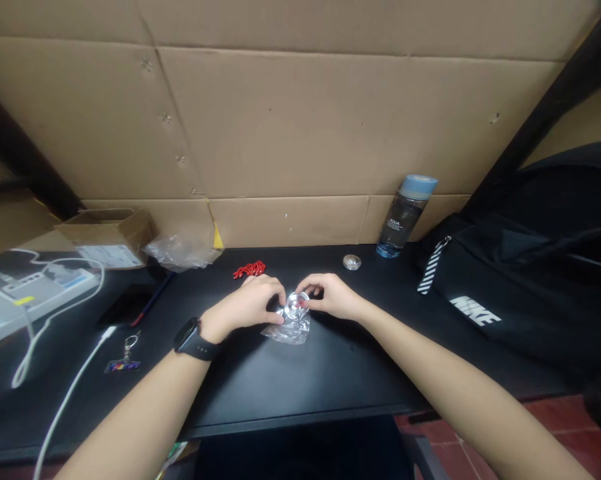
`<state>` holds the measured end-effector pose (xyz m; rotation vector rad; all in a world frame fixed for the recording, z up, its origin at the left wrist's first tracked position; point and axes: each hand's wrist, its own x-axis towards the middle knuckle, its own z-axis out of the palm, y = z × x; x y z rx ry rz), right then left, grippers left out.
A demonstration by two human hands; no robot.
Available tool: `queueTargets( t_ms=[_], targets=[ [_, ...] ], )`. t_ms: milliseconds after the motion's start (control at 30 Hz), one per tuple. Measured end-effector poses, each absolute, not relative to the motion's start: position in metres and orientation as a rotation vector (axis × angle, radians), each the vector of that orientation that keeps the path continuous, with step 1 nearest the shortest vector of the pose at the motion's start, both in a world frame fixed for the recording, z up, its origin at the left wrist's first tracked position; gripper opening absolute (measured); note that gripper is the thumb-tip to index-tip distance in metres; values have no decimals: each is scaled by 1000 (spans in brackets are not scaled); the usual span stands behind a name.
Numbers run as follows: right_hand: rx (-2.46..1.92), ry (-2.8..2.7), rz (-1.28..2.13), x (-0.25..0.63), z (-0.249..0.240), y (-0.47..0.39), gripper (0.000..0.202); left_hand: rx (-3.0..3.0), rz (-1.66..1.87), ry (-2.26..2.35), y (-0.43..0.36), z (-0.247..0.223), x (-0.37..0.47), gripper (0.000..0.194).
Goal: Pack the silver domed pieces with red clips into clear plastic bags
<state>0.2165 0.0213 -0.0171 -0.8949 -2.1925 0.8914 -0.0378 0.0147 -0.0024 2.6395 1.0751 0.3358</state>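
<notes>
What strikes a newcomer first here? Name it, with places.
Likely the red cords, on the black table beyond the left hand. Next, the shiny round piece between that hand and the right hand, by clear plastic. Then the blue-capped bottle, back right, beside the black NIKE bag.

Head-high view, forward and down

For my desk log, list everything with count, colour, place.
wall: one, brown, back
desk: one, black, below
box: one, brown, left
power strip: one, white, left
cables: several, white, left
plastic bag: one, clear, left
slim item: one, blue-red, left
keychain: one, multicoloured, left
cord bunch: one, red, centre
round piece: one, silvery, near bottle
bottle: one, blue-capped, right
backpack: one, black, right
tiles: several, red, lower right
disc: one, silvery, between hands
small bag: one, clear, at disc
watch: one, black, left wrist
left hand: one, bare, centre
right hand: one, bare, centre
</notes>
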Motion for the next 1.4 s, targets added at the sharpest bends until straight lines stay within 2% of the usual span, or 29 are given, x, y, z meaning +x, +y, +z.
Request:
queueTargets(
  t_ms=[300, 467, 600, 767, 1100, 1400],
  targets=[
    [-871, -2123, 1024, 211, -16, 17, 18, 2651, 318, 1087, 12, 0, -37, 28],
    [-843, -2041, 1105, 207, -20, 16, 30, 2635, 308, 1078, 12, 0, -37, 24],
    [-826, -2048, 1101, 205, -18, 12, 31, 2633, 292, 1073, 13, -2, -38, 25],
    [-799, -2162, 930, 202, -8, 1, 18, 2640, 311, 1077, 14, -2, -39, 29],
    [-808, -2287, 687, 197, 2, -11, 15, 2670, 305, 1067, 10, 3, -38, 31],
    [-964, -2080, 1049, 201, -11, 4, 10, 2567, 362, 997, 16, -4, -40, 21]
  ],
)
